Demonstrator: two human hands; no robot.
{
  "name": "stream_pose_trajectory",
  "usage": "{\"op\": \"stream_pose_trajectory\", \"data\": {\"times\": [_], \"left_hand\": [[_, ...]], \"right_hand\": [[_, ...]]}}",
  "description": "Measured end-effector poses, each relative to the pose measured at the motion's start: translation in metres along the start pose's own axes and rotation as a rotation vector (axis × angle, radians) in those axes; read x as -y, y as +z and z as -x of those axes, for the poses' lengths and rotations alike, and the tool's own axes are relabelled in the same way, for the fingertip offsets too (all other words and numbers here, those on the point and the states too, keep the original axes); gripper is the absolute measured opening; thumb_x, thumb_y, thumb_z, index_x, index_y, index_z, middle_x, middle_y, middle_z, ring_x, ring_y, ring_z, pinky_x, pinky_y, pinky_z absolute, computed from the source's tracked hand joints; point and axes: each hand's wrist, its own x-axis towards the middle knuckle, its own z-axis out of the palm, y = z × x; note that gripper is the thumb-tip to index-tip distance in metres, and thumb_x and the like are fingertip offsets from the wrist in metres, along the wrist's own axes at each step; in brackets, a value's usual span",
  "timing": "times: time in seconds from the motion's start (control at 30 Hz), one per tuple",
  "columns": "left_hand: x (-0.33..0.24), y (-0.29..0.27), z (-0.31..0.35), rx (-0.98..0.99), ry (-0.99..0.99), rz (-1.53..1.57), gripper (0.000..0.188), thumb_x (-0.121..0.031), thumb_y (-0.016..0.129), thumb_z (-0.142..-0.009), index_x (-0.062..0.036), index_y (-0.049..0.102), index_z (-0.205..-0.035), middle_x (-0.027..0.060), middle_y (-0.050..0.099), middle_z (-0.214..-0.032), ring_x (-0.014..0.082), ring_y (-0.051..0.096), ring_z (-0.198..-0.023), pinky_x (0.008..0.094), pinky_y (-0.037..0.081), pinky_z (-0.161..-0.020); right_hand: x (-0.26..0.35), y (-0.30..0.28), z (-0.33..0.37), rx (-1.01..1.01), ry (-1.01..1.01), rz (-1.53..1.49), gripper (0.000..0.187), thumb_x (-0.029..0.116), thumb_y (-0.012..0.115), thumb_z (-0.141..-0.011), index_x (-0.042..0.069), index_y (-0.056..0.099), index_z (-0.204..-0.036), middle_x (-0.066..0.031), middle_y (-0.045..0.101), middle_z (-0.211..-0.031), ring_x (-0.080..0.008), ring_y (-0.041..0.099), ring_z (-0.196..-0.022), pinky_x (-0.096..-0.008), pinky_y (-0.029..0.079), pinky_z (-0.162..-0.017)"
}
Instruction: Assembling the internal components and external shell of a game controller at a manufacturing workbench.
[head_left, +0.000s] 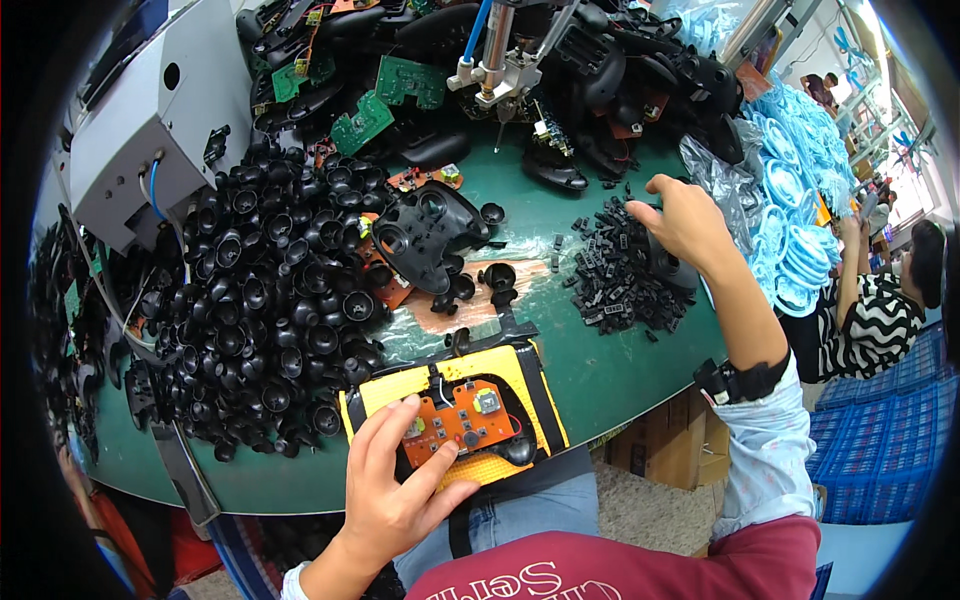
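My left hand point(405, 478) lies with its fingers stretched over an orange circuit board point(465, 422). The board sits in a black game controller shell point(516, 450), on a yellow padded holder point(384, 392) at the table's front edge. Two light-coloured square parts and small switches show on the board. Off to the right, my right hand point(686, 218) hovers by a heap of small black plastic pieces point(622, 268). Its thumb and index finger are apart, with nothing visible between them; the other fingers are hidden. A dark band circles my right wrist.
A large heap of black thumbstick caps point(250, 290) covers the left. Beside it lies an upturned controller shell point(430, 235). Green boards point(410, 82) and more shells fill the back, below a metal press point(493, 70). Light blue rings point(790, 190) are piled right. Another person sits beyond.
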Motion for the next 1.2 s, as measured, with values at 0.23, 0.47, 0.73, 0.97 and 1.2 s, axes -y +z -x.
{"op": "stream_pose_trajectory", "data": {"times": [0.23, 0.47, 0.73, 0.97, 1.2], "left_hand": [[0.012, -0.022, 0.017, -0.147, -0.139, -0.005, 0.041, -0.019, 0.085, -0.067, -0.0040, 0.070, -0.102, 0.0310, 0.042, -0.141, 0.0440, 0.050, -0.123, 0.0462, 0.047, -0.094], [0.013, -0.043, 0.011, -0.282, -0.178, -0.095, 0.025, -0.009, 0.079, -0.075, -0.0025, 0.072, -0.098, 0.0299, 0.048, -0.138, 0.0401, 0.052, -0.123, 0.0420, 0.048, -0.092], [0.018, -0.044, 0.006, -0.298, -0.260, -0.230, 0.019, 0.004, 0.076, -0.071, -0.0016, 0.070, -0.089, 0.0166, 0.059, -0.116, 0.0317, 0.058, -0.107, 0.0393, 0.047, -0.091], [0.039, -0.046, -0.030, -0.181, -0.054, -0.392, 0.017, -0.003, 0.074, -0.071, -0.0071, 0.070, -0.087, 0.0040, 0.060, -0.089, 0.0262, 0.055, -0.088, 0.0394, 0.041, -0.081], [0.047, -0.021, -0.074, 0.063, 0.020, -0.510, 0.015, -0.008, 0.061, -0.074, -0.0049, 0.071, -0.084, 0.0078, 0.051, -0.084, 0.0255, 0.049, -0.087, 0.0381, 0.039, -0.078]], "right_hand": [[-0.014, 0.015, -0.008, 0.242, 0.273, 0.280, 0.077, 0.067, 0.062, -0.082, -0.007, 0.065, -0.106, -0.0308, 0.066, -0.106, -0.0432, 0.064, -0.106, -0.0484, 0.051, -0.090], [-0.027, -0.011, 0.002, -0.006, 0.214, -0.071, 0.069, 0.053, 0.071, -0.081, -0.002, 0.060, -0.121, -0.0287, 0.067, -0.111, -0.0414, 0.064, -0.106, -0.0415, 0.049, -0.091], [-0.024, -0.013, 0.016, 0.070, 0.167, -0.086, 0.069, 0.051, 0.070, -0.084, -0.003, 0.057, -0.126, -0.0300, 0.064, -0.115, -0.0421, 0.063, -0.108, -0.0425, 0.048, -0.093], [0.076, -0.037, 0.091, 0.033, -0.534, -0.437, 0.031, 0.002, 0.072, -0.079, 0.004, 0.068, -0.110, -0.0142, 0.070, -0.098, -0.0279, 0.069, -0.086, -0.0359, 0.056, -0.075], [0.138, 0.034, 0.053, 0.069, -1.032, -0.315, 0.021, 0.010, 0.061, -0.084, 0.008, 0.068, -0.103, -0.0037, 0.067, -0.106, -0.0268, 0.062, -0.100, -0.0383, 0.054, -0.079]]}}
